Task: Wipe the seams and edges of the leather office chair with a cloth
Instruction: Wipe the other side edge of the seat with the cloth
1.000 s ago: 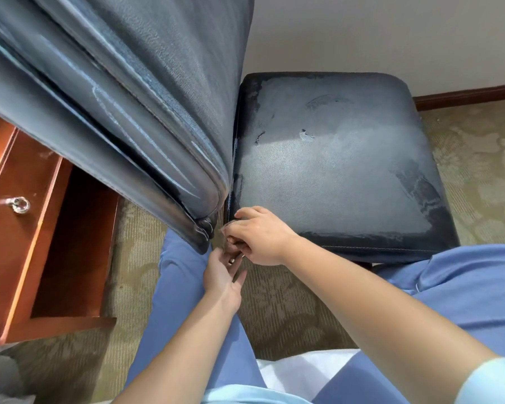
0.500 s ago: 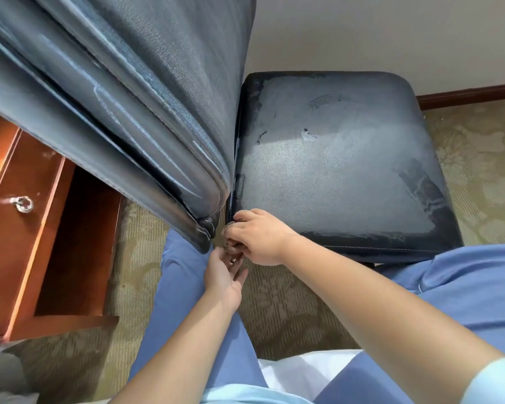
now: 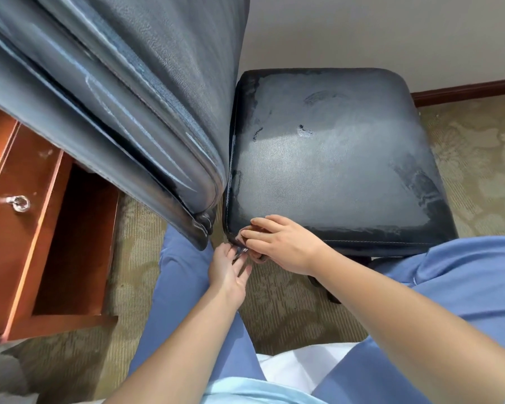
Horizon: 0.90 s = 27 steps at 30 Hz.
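The dark leather chair has its worn seat (image 3: pixel 327 170) at centre right and its backrest (image 3: pixel 114 97) looming at upper left. My right hand (image 3: pixel 283 243) lies over the seat's near left corner. Its fingers curl on a small brownish cloth (image 3: pixel 252 229), which is mostly hidden beneath them and pressed against the stitched edge seam (image 3: pixel 376 242). My left hand (image 3: pixel 228 272) reaches up from below with fairly straight fingers. Its fingertips touch the underside of the same corner, beside the cloth.
A wooden cabinet (image 3: pixel 27 243) with a metal knob (image 3: pixel 19 203) stands at left, close to the backrest. Patterned carpet (image 3: pixel 289 310) lies under the chair, with a wall and a dark skirting board (image 3: pixel 467 91) behind it. My blue-trousered legs flank the corner.
My right hand has shifted slightly up and right onto the seat corner with the cloth. My left hand stays just below it.
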Available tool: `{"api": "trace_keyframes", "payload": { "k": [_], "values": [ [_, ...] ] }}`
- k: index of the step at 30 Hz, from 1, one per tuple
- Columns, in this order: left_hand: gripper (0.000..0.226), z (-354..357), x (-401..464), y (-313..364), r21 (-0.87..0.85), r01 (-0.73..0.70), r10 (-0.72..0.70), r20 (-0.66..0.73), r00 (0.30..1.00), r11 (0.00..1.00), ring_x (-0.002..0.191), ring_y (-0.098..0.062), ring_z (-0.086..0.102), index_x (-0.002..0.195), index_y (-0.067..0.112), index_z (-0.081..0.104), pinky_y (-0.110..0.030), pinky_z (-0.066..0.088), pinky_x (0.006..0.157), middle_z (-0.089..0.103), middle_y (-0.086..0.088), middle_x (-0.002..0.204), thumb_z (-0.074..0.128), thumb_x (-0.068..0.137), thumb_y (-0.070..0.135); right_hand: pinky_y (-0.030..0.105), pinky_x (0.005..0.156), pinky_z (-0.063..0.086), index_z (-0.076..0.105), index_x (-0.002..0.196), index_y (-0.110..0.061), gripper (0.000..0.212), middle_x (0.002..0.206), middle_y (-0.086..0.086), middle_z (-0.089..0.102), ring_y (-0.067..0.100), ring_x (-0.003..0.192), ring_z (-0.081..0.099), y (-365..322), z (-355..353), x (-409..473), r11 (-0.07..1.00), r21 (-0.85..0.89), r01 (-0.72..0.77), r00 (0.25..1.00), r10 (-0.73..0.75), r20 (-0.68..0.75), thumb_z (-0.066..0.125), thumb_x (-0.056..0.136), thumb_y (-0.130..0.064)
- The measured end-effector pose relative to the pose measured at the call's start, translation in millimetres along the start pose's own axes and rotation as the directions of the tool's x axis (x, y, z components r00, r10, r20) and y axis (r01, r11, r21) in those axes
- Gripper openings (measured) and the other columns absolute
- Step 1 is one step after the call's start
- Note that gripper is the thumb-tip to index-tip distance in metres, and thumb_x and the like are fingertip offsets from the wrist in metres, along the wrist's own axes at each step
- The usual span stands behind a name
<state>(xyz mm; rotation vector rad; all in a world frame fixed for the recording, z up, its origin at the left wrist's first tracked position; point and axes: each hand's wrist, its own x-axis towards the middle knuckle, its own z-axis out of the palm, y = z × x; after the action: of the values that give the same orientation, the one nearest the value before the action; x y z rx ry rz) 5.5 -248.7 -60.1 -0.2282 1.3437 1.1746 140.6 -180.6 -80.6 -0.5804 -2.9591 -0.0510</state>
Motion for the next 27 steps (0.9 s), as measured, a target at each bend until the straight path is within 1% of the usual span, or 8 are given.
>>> {"api": "trace_keyframes", "payload": {
  "k": [2, 5, 10, 14, 17, 20, 22, 27],
  "values": [
    [0.029, -3, 1, 1, 0.016, 0.005, -0.005, -0.008, 1.000, 1.000, 0.109, -0.019, 0.052, 0.087, 0.021, 0.053, -0.037, 0.035, 0.103, 0.057, 0.005, 0.100, 0.030, 0.104, 0.026, 0.032, 0.094, 0.041, 0.066, 0.105, -0.022, 0.025, 0.122, -0.010, 0.063, 0.023, 0.115, 0.057, 0, 0, 9, 1.000, -0.019, 0.003, 1.000, -0.002, 0.024, 0.056, 0.084, -0.027],
    [0.027, -8, 4, 3, 0.019, 0.009, -0.009, -0.025, 1.000, 1.000, 0.112, -0.020, 0.054, 0.094, 0.021, 0.056, -0.035, 0.036, 0.096, 0.061, 0.005, 0.102, 0.031, 0.103, 0.027, 0.032, 0.092, 0.041, 0.067, 0.102, -0.023, 0.026, 0.119, -0.012, 0.063, 0.022, 0.114, 0.057, -1, -1, 28, 0.999, 0.007, -0.033, 0.995, 0.032, 0.090, 0.070, 0.077, -0.028],
    [0.026, -6, 10, 5, -0.006, 0.003, -0.003, -0.035, 0.999, 1.000, 0.094, -0.020, 0.055, 0.088, 0.018, 0.056, -0.037, 0.037, 0.093, 0.060, -0.004, 0.099, 0.035, 0.101, 0.027, 0.038, 0.105, 0.031, 0.056, 0.126, -0.017, 0.038, 0.136, -0.006, 0.053, 0.028, 0.131, 0.041, -9, -4, 52, 0.990, 0.063, -0.125, 0.973, 0.110, 0.205, 0.057, 0.088, -0.025],
    [0.029, -5, 11, 4, 0.014, -0.011, 0.011, -0.021, 1.000, 1.000, 0.088, -0.013, 0.056, 0.087, 0.022, 0.056, -0.032, 0.039, 0.085, 0.061, 0.004, 0.095, 0.032, 0.102, 0.025, 0.034, 0.092, 0.045, 0.065, 0.111, -0.020, 0.037, 0.121, -0.010, 0.063, 0.025, 0.113, 0.058, -8, -4, 30, 0.986, 0.078, -0.145, 0.988, 0.140, 0.066, 0.073, 0.076, -0.028],
    [0.027, -2, 7, -1, 0.064, -0.010, 0.010, -0.003, 1.000, 0.998, 0.105, -0.015, 0.057, 0.091, 0.023, 0.056, -0.032, 0.037, 0.096, 0.058, 0.006, 0.111, 0.031, 0.102, 0.025, 0.036, 0.091, 0.049, 0.066, 0.114, -0.015, 0.046, 0.120, -0.005, 0.065, 0.027, 0.111, 0.061, -3, -3, 6, 0.983, 0.116, -0.145, 0.989, 0.148, -0.016, 0.079, 0.071, -0.022],
    [0.029, 3, -1, -6, 0.116, 0.002, -0.003, 0.007, 1.000, 0.993, 0.130, -0.020, 0.048, 0.121, 0.023, 0.054, -0.037, 0.033, 0.107, 0.051, 0.003, 0.138, 0.032, 0.103, 0.027, 0.040, 0.094, 0.050, 0.063, 0.120, -0.008, 0.045, 0.127, 0.002, 0.062, 0.029, 0.115, 0.059, 1, -3, -16, 0.970, 0.171, -0.174, 0.984, 0.180, -0.019, 0.072, 0.077, -0.017],
    [0.037, 7, -5, -8, 0.117, 0.012, -0.012, -0.001, 1.000, 0.993, 0.135, -0.023, 0.043, 0.136, 0.023, 0.047, -0.039, 0.032, 0.108, 0.046, 0.001, 0.147, 0.032, 0.103, 0.029, 0.040, 0.095, 0.050, 0.063, 0.120, -0.007, 0.043, 0.129, 0.004, 0.060, 0.030, 0.118, 0.057, 5, -4, -29, 0.962, 0.182, -0.202, 0.979, 0.205, 0.002, 0.070, 0.079, -0.016],
    [0.038, 11, -4, -10, 0.037, 0.056, -0.058, 0.043, 0.997, 0.998, 0.133, -0.020, 0.045, 0.134, 0.023, 0.050, -0.040, 0.031, 0.110, 0.046, 0.004, 0.147, 0.032, 0.103, 0.034, 0.043, 0.094, 0.050, 0.061, 0.123, -0.005, 0.053, 0.129, 0.006, 0.060, 0.030, 0.119, 0.057, 7, -7, -19, 0.949, 0.204, -0.242, 0.969, 0.224, 0.106, 0.077, 0.075, -0.017]
  ]
}}
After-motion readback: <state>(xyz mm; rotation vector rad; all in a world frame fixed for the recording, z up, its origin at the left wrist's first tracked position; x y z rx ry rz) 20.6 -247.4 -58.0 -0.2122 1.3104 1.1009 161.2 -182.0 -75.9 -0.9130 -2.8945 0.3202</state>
